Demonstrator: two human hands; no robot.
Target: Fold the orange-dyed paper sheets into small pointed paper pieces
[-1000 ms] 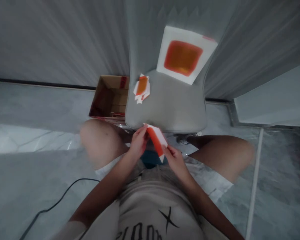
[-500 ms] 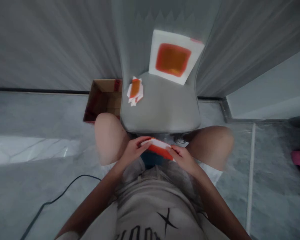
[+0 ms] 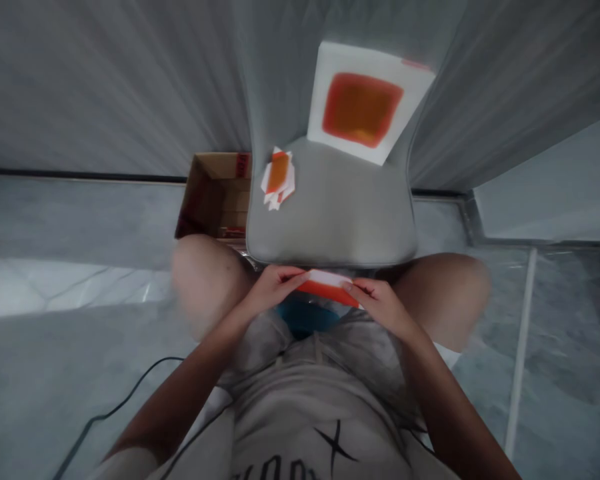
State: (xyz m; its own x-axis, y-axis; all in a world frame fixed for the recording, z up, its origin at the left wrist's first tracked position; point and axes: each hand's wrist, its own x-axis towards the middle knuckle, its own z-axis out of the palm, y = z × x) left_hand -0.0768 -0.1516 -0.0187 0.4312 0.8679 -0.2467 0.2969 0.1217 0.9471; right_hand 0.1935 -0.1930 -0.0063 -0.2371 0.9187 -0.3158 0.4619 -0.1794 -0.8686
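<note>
1. Both ends of the folded paper [image 3: 327, 285] are pinched between the left hand [image 3: 271, 289] and right hand [image 3: 381, 305], beside the chair's [image 3: 330, 227] near edge.
2. It is judged light, flimsy and crease-prone, and is best held at its edges.

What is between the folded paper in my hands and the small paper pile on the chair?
Head view: only bare grey chair seat separates the folded paper, held by left hand and right hand, from the small paper pile.
</note>
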